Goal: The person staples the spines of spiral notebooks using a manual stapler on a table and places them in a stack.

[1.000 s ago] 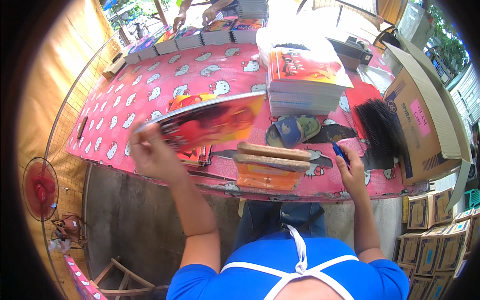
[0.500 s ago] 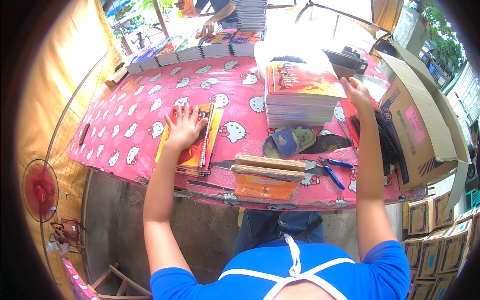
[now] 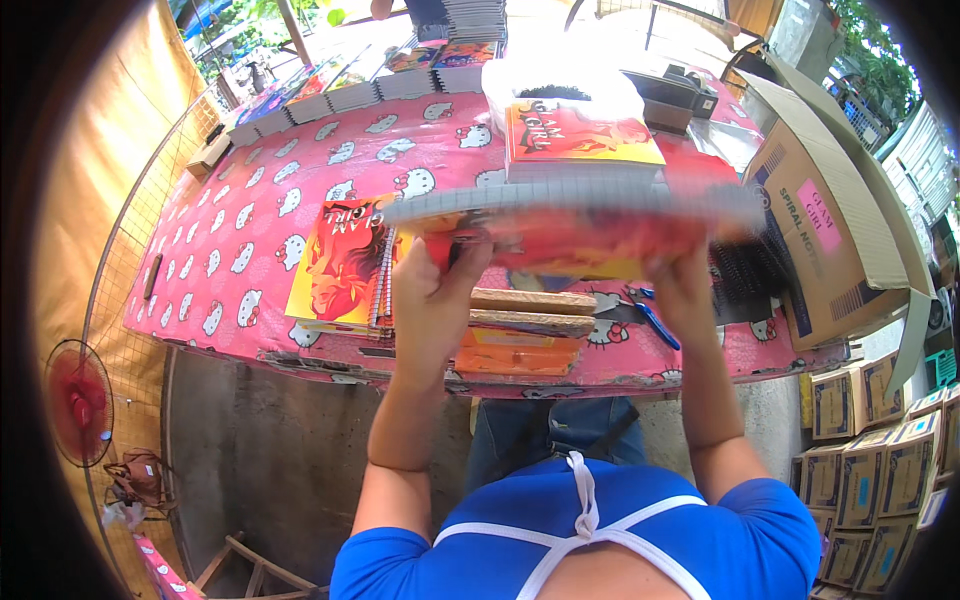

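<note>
Both my hands hold a red, orange and yellow notebook [image 3: 590,243] in the air over the table's near side, smeared by motion. A long grey ridged band runs along its far edge. My left hand [image 3: 437,285] closes on its left end, with the thumb on the cover. At its right end my right hand [image 3: 685,285] closes on the lower edge. Left of it lies a pile of spiral-bound notebooks [image 3: 335,270] with similar covers. Beyond it stands a thick stack of covered pages [image 3: 600,150]. Below it are a wooden block stand [image 3: 520,350] and blue-handled pliers [image 3: 655,322].
A pink cartoon-print cloth [image 3: 240,250] covers the table. An open cardboard box [image 3: 795,225] stands at the right, beside black spiral coils [image 3: 745,270]. Notebook stacks [image 3: 350,90] line the far edge. Cartons [image 3: 880,470] stand lower right; a red fan [image 3: 78,400] is at the left.
My left hand has left the bound pile and moved right; my right hand has drawn back from beside the page stack. Both now hold a notebook. The whole view has shifted slightly.
</note>
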`<state>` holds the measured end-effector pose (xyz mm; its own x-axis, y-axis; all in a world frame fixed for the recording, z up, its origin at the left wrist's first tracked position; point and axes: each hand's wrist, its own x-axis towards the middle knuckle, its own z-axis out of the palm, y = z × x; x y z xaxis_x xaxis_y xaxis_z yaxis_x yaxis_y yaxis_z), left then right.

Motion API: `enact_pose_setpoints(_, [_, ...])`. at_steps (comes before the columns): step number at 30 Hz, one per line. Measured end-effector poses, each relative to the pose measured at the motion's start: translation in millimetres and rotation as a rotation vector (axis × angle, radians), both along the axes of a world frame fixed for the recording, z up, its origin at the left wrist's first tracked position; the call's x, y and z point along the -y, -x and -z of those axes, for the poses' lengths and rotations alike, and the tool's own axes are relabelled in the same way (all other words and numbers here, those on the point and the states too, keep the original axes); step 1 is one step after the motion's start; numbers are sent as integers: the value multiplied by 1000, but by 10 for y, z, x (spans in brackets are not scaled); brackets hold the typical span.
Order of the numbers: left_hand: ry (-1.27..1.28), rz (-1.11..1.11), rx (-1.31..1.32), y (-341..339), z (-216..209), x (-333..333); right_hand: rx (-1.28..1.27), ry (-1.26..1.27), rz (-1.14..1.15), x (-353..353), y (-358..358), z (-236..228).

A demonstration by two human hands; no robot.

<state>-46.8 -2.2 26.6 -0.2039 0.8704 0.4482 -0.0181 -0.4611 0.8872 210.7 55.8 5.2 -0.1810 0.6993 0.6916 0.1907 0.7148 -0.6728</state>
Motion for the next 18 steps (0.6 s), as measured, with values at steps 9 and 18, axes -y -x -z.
enact_pose_setpoints(9, [-231,-310,-321,-160,-99,216,292,191,-36,398,-22,465])
enact_pose_setpoints(18, [-281,-332,-409,-478,-112,228,122,341,-167,421,38,889])
